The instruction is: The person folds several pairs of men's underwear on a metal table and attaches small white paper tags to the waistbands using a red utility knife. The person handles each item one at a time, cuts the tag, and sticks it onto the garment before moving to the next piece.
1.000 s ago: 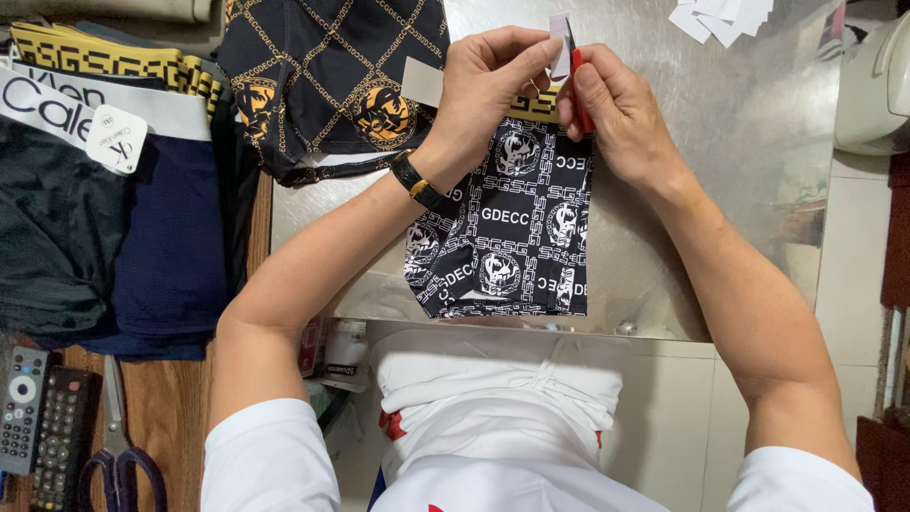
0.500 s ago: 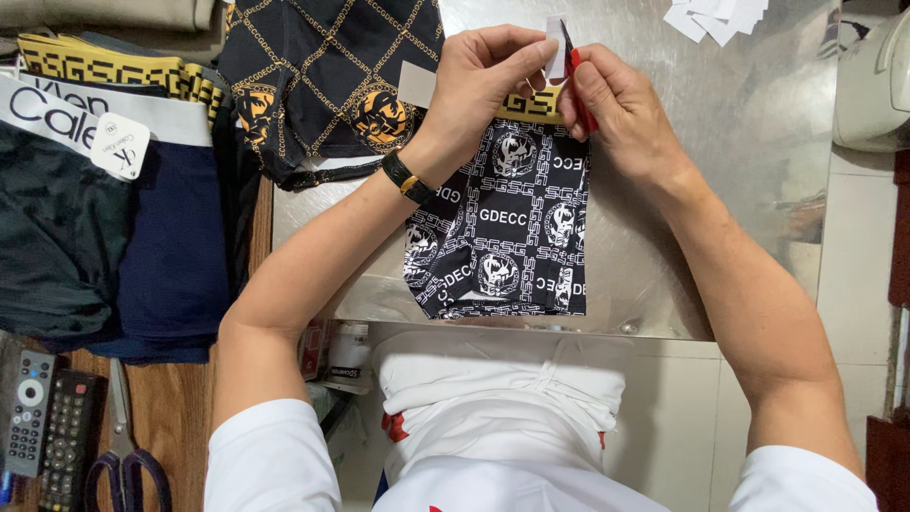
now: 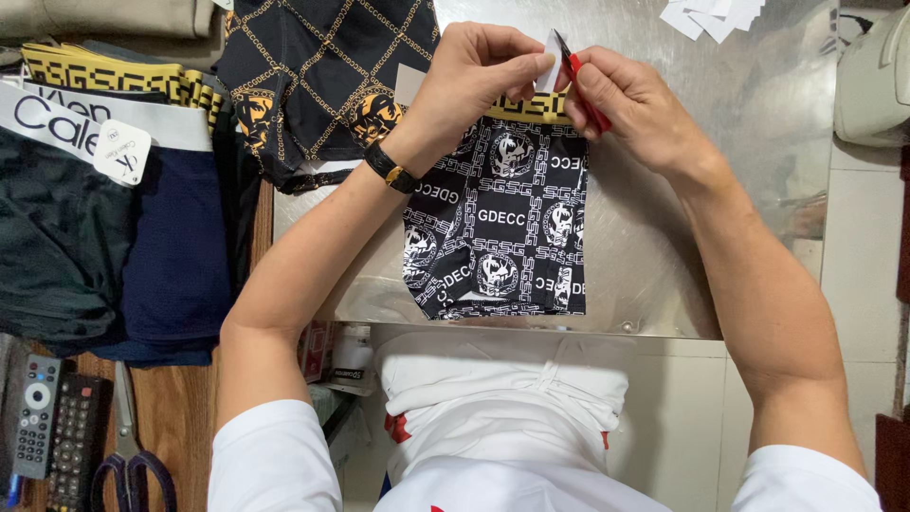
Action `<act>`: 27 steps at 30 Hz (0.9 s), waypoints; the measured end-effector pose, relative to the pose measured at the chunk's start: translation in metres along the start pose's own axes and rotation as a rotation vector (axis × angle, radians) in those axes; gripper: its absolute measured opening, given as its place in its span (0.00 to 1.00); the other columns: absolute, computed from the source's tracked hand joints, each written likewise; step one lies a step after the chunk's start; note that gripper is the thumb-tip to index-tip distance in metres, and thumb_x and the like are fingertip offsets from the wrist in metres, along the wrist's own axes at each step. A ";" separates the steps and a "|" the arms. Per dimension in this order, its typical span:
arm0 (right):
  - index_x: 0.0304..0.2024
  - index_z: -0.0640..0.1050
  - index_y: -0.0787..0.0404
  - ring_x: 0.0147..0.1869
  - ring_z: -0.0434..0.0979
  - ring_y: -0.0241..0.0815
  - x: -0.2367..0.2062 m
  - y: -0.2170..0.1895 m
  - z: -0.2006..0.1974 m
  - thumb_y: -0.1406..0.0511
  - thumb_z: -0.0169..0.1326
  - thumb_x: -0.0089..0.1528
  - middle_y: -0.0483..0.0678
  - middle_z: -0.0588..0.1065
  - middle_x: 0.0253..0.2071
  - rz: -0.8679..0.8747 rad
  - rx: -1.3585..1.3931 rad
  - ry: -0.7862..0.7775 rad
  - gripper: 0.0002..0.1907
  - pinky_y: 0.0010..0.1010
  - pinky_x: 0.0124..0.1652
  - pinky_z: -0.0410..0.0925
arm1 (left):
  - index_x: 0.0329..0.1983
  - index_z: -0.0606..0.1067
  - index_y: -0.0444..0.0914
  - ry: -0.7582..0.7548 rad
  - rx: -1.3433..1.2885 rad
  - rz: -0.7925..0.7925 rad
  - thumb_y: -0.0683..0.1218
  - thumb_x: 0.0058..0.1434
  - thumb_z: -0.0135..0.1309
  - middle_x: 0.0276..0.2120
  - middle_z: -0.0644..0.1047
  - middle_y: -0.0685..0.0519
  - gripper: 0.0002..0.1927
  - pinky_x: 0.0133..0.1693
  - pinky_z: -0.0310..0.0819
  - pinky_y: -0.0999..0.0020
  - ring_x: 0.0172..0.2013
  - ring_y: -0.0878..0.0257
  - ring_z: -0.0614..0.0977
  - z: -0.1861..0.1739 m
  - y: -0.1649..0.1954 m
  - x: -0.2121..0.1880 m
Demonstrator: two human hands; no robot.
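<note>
The left hand (image 3: pixel 474 81) pinches a small white tag (image 3: pixel 550 71) between thumb and forefinger, fingers clamped on it. At its 3 o'clock the right hand (image 3: pixel 630 109) has its fingers closed around a small red tool (image 3: pixel 583 90); only a red sliver and a dark tip show, so what kind of tool it is cannot be told. Tip and tag meet above the yellow waistband of the black-and-white printed briefs (image 3: pixel 507 237), which lie flat on the metal surface (image 3: pixel 720 190) at 6 o'clock from the hands; both hands cover most of the waistband. At 9 o'clock, a black garment with gold lattice (image 3: pixel 322 76) is partly under the left wrist. Farther left lies a stack of dark folded underwear (image 3: pixel 114 246), cut off by the frame edge. At 7 o'clock, two remote controls (image 3: pixel 47 436) and scissors (image 3: pixel 128 465) run off the bottom. White paper slips (image 3: pixel 711 14) at 1 o'clock are cropped.
</note>
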State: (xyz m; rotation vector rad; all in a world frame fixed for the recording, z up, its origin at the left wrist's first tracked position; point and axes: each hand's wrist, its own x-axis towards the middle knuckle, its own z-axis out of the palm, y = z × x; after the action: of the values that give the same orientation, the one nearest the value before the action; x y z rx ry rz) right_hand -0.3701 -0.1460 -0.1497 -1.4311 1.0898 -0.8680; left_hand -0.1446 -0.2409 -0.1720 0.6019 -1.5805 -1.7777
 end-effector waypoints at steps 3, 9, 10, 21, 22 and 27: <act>0.51 0.74 0.62 0.33 0.66 0.30 0.000 -0.002 -0.003 0.56 0.38 0.78 0.40 0.70 0.31 -0.012 0.001 -0.033 0.18 0.21 0.34 0.62 | 0.43 0.83 0.30 -0.035 0.024 -0.006 0.42 0.69 0.60 0.29 0.81 0.56 0.08 0.33 0.72 0.79 0.29 0.74 0.78 -0.002 0.002 0.000; 0.50 0.74 0.62 0.33 0.65 0.30 0.001 0.002 -0.006 0.57 0.39 0.78 0.40 0.69 0.31 -0.007 0.015 -0.061 0.18 0.22 0.34 0.62 | 0.42 0.83 0.31 -0.077 0.081 -0.010 0.43 0.69 0.60 0.30 0.82 0.57 0.08 0.34 0.74 0.80 0.29 0.75 0.79 -0.004 0.007 0.000; 0.50 0.74 0.62 0.33 0.64 0.30 0.001 0.003 -0.006 0.57 0.39 0.78 0.40 0.69 0.31 -0.002 0.012 -0.063 0.18 0.22 0.33 0.62 | 0.42 0.83 0.31 -0.077 0.090 -0.010 0.43 0.68 0.61 0.30 0.82 0.57 0.08 0.34 0.74 0.80 0.29 0.75 0.79 -0.004 0.007 0.000; 0.56 0.72 0.63 0.45 0.76 0.32 0.016 0.018 -0.043 0.58 0.38 0.82 0.47 0.78 0.43 -0.082 0.045 0.117 0.17 0.23 0.46 0.69 | 0.44 0.83 0.32 0.165 0.075 0.098 0.43 0.70 0.58 0.31 0.84 0.53 0.09 0.31 0.75 0.79 0.29 0.70 0.84 -0.012 -0.002 0.005; 0.55 0.71 0.63 0.43 0.76 0.32 0.019 0.021 -0.041 0.58 0.38 0.81 0.47 0.79 0.43 -0.060 0.051 0.078 0.16 0.24 0.46 0.69 | 0.44 0.83 0.31 0.172 0.045 0.087 0.43 0.70 0.58 0.31 0.85 0.52 0.09 0.32 0.76 0.78 0.30 0.69 0.85 -0.012 -0.003 0.006; 0.54 0.70 0.72 0.51 0.75 0.41 0.025 0.031 -0.027 0.62 0.39 0.84 0.54 0.75 0.49 -0.441 -0.523 0.295 0.17 0.30 0.51 0.69 | 0.46 0.83 0.31 0.162 0.004 0.132 0.44 0.70 0.59 0.36 0.86 0.49 0.10 0.39 0.83 0.75 0.35 0.67 0.87 -0.010 -0.005 0.006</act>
State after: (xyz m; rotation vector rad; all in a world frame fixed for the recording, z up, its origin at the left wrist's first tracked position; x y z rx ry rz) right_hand -0.3927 -0.1780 -0.1781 -2.0779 1.3070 -1.1892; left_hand -0.1420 -0.2519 -0.1783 0.6130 -1.4787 -1.5887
